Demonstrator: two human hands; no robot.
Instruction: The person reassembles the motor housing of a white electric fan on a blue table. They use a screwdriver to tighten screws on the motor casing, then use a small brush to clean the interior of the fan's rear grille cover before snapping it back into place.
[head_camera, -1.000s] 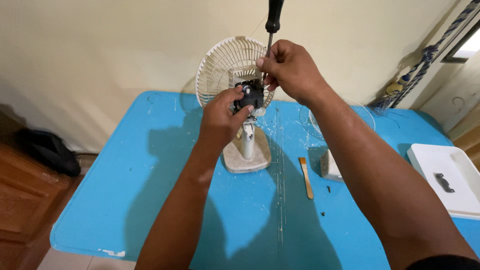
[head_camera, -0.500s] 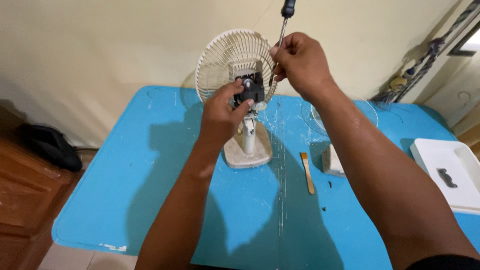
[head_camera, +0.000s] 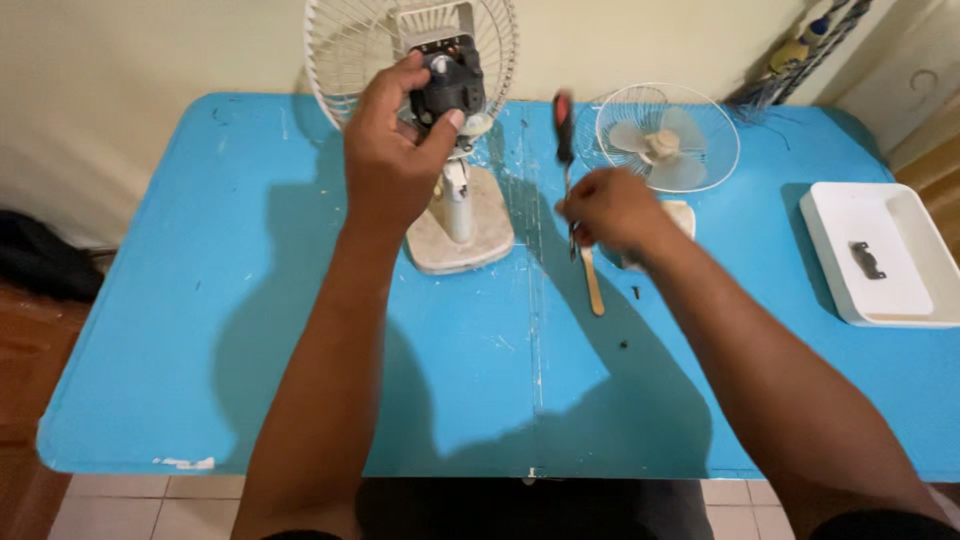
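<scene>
L hand (head_camera: 395, 160) is clamped round the black motor block (head_camera: 452, 85) of the small cream desk fan (head_camera: 455, 205), at 12 o'clock on the blue table (head_camera: 200, 300). R hand (head_camera: 610, 212) grips a red-and-black screwdriver (head_camera: 565, 135) upright, just off the fan at 3 o'clock. Looks mid-disassembly; next wants the tip lined up w/ a motor screw. Loose grille w/ blades (head_camera: 668, 135) and white tray (head_camera: 880, 255) sit further at 3 o'clock.

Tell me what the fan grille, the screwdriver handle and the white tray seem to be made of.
Fan grille: thin white-coated metal wire, judging by the fine radial spokes.
Screwdriver handle: looks like moulded plastic or rubber, black with red, slightly glossy; the right hand holds its shaft.
Tray: probably smooth white plastic, with rounded corners and a soft sheen; it could be enamel.
</scene>
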